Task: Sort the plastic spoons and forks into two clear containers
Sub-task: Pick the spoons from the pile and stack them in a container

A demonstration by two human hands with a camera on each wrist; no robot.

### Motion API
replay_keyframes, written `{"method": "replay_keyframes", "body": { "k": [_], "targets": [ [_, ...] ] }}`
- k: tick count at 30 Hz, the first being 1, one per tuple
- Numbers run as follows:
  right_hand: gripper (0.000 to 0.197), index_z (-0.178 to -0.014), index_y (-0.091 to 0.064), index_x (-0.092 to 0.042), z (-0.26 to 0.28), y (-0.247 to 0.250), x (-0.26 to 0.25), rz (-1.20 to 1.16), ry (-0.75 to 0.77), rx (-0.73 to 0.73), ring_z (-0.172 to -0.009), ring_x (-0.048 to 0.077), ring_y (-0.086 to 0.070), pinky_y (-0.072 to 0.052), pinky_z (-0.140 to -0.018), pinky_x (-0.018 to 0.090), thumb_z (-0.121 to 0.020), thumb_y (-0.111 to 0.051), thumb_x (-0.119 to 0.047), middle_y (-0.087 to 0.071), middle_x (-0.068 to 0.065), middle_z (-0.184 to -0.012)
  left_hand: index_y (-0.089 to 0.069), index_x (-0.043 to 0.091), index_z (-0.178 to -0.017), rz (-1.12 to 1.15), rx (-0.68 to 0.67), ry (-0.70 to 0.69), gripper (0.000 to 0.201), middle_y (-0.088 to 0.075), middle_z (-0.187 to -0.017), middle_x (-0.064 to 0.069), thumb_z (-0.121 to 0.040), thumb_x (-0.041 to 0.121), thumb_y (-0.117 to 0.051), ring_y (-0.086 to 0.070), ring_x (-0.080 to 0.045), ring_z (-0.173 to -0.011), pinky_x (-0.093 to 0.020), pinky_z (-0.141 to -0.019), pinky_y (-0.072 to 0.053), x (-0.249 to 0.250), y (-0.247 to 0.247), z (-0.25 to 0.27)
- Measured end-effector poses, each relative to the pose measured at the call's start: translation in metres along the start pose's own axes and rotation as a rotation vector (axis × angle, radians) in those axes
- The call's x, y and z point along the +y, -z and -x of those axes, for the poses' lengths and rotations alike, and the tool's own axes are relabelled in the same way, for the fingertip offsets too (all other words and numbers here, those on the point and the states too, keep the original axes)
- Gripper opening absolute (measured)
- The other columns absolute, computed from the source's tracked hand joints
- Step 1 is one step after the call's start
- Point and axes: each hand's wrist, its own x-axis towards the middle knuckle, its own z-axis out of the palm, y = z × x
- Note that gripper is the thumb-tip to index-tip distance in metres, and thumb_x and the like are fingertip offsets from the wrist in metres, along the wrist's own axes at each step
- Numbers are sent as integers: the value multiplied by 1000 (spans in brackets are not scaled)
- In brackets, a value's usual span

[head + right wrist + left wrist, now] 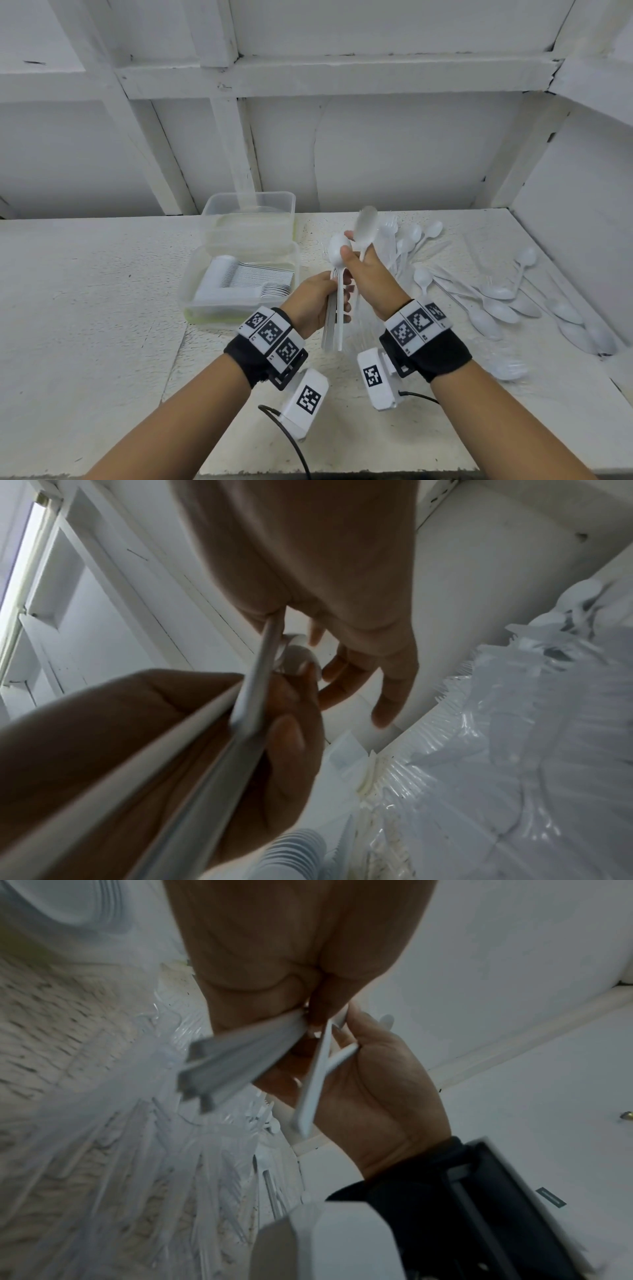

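Left hand (317, 301): fingers curled round a bundle of white plastic cutlery handles (333, 318), held roughly upright above the surface, handle ends pointing down toward the wearer. In the left wrist view the same bundle (236, 1064) shows as several flat, ribbed white strips stacked side by side; blur hides their exact count.

Right hand (368, 274): thumb and fingers pinch a white plastic spoon (339, 251) at the neck, its bowl just above the left hand's bundle. A second, translucent spoon bowl (365, 224) rises above the right fingers; it is motion-blurred. Whether its handle sits in the right hand or in the bundle cannot be told.

Clear rectangular plastic container, nearer one (191, 284): on the surface left of the hands, holding a neat nested row of white spoons (260, 279). A second clear rectangular container (291, 205) stands directly behind it, touching; its contents cannot be told.

Loose white plastic spoons and forks (493, 294) lie scattered on the surface to the right of the hands, spoon bowls mostly facing up, some overlapping. A crumpled clear plastic wrapper (514, 723) lies among them.

White speckled surface (85, 291) carries everything, backed by a white panelled wall (394, 154).
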Motion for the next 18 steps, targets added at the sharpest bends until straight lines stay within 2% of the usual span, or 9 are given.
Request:
{"method": "replay_keyframes", "body": {
  "k": [2,4,7,10,13,16,18],
  "targets": [
    [38,-138,-35,-27,0,2,1,-46,-25,-36,-103,28,-59,-50,-90,38,-100,-37,-31,-57,11,-119,-52,8,-88,27,-16,3,25,-60,-55,2,-98,6,-29,-49,-17,-56,-30,-58,-51,0,1,1],
    [38,-138,-39,-28,1,5,3,-86,-38,-44,-94,20,-59,-51,-85,35,-100,-36,-31,-60,9,-114,-51,6,-89,83,-36,7,24,-58,-54,0,-99,9,-29,-53,-17,-52,-30,-56,-53,2,1,3],
    [35,-135,-43,-29,1,8,5,-54,-26,-30,-94,9,-55,-49,-85,34,-101,-34,-31,-59,0,-112,-53,7,-92,118,-28,28,26,-49,-58,-3,-99,14,-29,-51,-15,-43,-24,-46,-48,4,1,4],
    [32,-131,-45,-29,1,9,5,-45,-24,-25,-98,8,-55,-48,-82,29,-101,-34,-27,-58,0,-118,-54,8,-95,145,-17,42,27,-47,-58,-4,-98,19,-30,-44,-13,-39,-18,-41,-38,5,0,4],
    [32,-131,-45,-28,1,9,3,-34,-17,-15,-91,5,-56,-47,-80,27,-101,-35,-24,-58,-1,-116,-53,9,-98,166,-14,61,33,-44,-52,-3,-99,30,-28,-36,-11,-37,-16,-39,-30,4,-1,1],
    [33,-132,-44,-26,2,9,1,-29,-4,-5,-87,4,-57,-47,-83,29,-101,-34,-23,-59,-5,-110,-53,11,-91,160,-36,74,39,-39,-52,-1,-99,39,-27,-35,-11,-38,-17,-40,-31,5,-1,-1],
    [32,-131,-45,-28,2,10,2,-12,-5,-8,-97,11,-57,-47,-86,32,-101,-34,-23,-58,1,-117,-52,11,-87,146,-52,55,32,-40,-51,1,-99,32,-32,-40,-11,-41,-19,-42,-37,4,-1,-1]
  ]
}}
